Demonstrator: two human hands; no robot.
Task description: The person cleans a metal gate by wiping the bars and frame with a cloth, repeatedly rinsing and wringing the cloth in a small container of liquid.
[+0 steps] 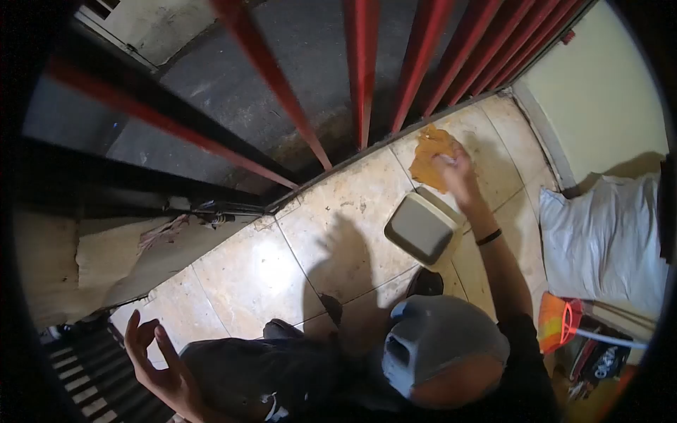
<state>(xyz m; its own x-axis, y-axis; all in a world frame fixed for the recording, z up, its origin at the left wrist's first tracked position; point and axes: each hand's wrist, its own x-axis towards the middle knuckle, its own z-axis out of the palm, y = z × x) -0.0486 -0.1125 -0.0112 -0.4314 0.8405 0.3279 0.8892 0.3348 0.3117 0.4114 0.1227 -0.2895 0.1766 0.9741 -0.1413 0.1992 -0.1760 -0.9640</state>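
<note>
My right hand (460, 176) is bent over a crumpled orange-brown cloth (429, 158) on the tiled floor, close to the foot of the red bars. Its fingers are closed on the cloth, and a small whitish spot shows at the fingertips. Just below that hand stands a cream rectangular basin (421, 229) with a flat grey inside; whether that is water I cannot tell. At the lower left, my left hand (159, 366) is raised above the floor, fingers apart and loosely bent, holding nothing.
A red barred gate (363, 77) runs along the far edge of the tiles (338, 190). On the right a stuffed white sack (603, 236) leans by the wall, with an orange-and-yellow item (553, 321) below it. My bent knee (444, 345) is close to the basin.
</note>
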